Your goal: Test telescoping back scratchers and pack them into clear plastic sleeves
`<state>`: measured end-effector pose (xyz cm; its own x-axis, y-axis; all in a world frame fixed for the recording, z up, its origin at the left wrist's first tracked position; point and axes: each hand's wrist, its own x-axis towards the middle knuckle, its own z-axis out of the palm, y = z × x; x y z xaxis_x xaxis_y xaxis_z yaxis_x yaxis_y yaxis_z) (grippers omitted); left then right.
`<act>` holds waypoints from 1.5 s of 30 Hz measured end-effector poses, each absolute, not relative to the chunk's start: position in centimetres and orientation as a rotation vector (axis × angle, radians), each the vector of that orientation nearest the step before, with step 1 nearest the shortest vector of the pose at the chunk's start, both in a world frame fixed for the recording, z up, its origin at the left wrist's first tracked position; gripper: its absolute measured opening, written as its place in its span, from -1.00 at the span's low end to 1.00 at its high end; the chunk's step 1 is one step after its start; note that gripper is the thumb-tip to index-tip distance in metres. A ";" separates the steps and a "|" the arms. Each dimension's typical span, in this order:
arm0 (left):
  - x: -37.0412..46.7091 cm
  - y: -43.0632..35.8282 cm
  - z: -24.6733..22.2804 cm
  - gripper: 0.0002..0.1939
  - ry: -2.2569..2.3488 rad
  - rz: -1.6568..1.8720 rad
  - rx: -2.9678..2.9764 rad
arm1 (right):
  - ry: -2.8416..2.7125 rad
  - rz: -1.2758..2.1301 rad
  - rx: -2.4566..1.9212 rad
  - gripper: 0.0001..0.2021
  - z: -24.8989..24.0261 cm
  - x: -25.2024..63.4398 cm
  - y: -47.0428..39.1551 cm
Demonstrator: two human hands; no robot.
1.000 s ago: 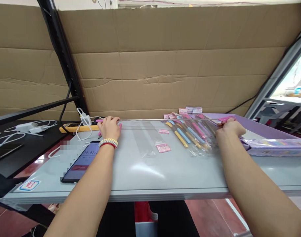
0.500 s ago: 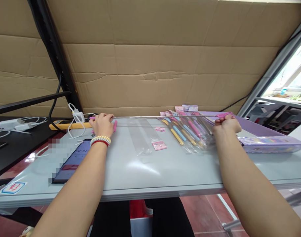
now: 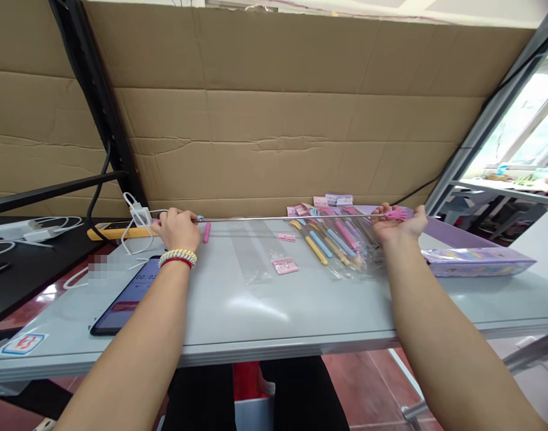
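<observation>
A telescopic back scratcher [image 3: 282, 218] is stretched out level between my two hands, its thin metal rod spanning the table. My left hand [image 3: 178, 229] is closed round its left end, which the fingers mostly cover; a bit of light blue shows beside the fingertips. At the other end, my right hand [image 3: 397, 226] is turned palm up and holds the rod near the pink hand-shaped head, which lies against the palm. A short pink stick-like piece [image 3: 206, 232] is on the table just right of my left hand. Below the rod lie clear plastic sleeves [image 3: 251, 254] and pink cards [image 3: 285, 266].
Several bagged back scratchers [image 3: 334, 239] in mixed colours lie right of centre. A purple box [image 3: 480, 262] sits at the right. Near my left forearm are a phone [image 3: 130, 299] and a white charger with cable [image 3: 141, 214]. Cardboard [image 3: 274, 120] walls off the back.
My right hand has rolled palm up and its fingers have loosened, so the pink head now shows in the palm. My left hand stays at the other end. The camera view has tilted slightly up.
</observation>
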<state>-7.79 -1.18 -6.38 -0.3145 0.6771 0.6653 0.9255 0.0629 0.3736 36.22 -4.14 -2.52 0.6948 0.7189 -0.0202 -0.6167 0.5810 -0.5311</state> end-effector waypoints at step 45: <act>-6.2 -1.9 -5.5 -0.73 -2.205 -0.951 -1.611 | -0.127 0.693 -0.345 -0.54 -2.7 36.2 -4.2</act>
